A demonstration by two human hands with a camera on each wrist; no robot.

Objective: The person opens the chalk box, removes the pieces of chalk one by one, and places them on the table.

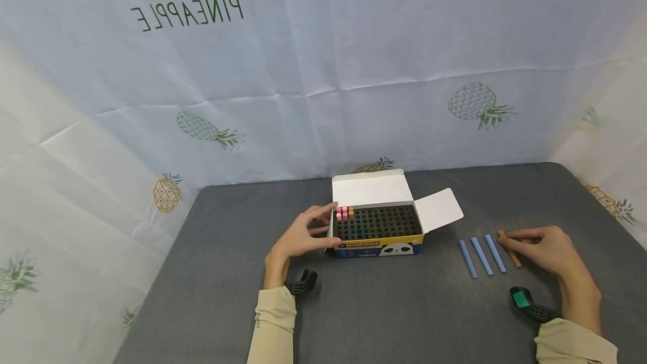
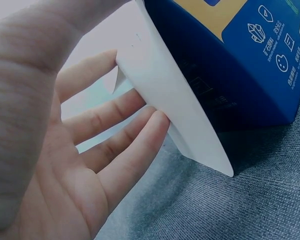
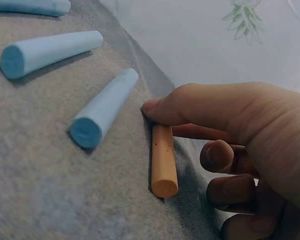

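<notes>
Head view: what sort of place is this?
Probably a small indoor recording booth: a pineapple-print curtain closely surrounds the back and sides of a grey table, and black devices sit on the person's wrists.

Pale, creased cloth (image 1: 354, 38) printed with green and orange pineapples (image 1: 167, 195) hangs behind and beside a grey table (image 1: 212, 274) with rounded corners.

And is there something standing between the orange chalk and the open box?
Yes: three blue chalks lie between the orange chalk and the box, whose white side flap also sticks out towards them.
</notes>
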